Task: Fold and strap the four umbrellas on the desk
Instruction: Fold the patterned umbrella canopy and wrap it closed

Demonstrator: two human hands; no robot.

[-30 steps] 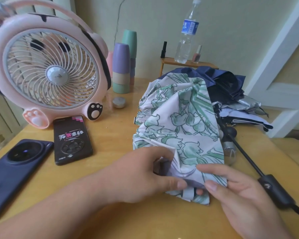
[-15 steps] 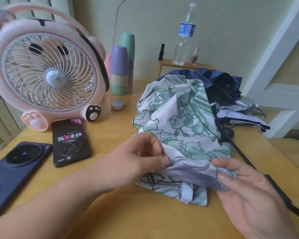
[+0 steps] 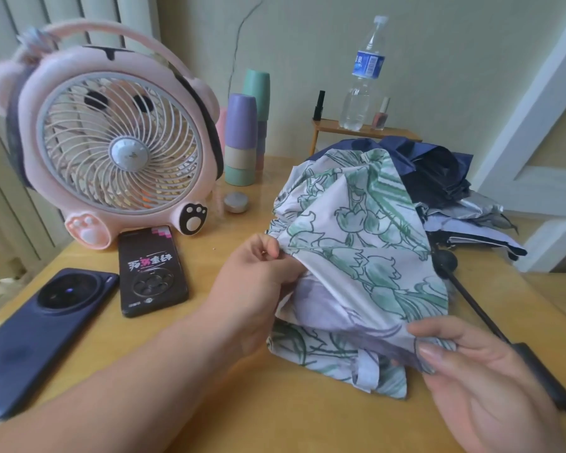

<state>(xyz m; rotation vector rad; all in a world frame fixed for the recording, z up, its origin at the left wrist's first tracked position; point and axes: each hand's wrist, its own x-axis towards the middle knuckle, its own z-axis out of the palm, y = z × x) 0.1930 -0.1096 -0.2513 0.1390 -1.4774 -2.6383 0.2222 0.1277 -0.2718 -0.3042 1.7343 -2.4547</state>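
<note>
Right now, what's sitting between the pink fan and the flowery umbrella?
A small round silver tin on the desk, stacked cups behind it; the head view shows both.

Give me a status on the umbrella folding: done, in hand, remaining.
Done: nothing looks strapped yet. In hand: the left hand and right hand pinch the canopy of the floral umbrella, apparently arranging its folds; its white strap hangs loose. Left: the navy umbrella and the silver-white umbrella lie rumpled behind it; a fourth cannot be told apart.
</note>
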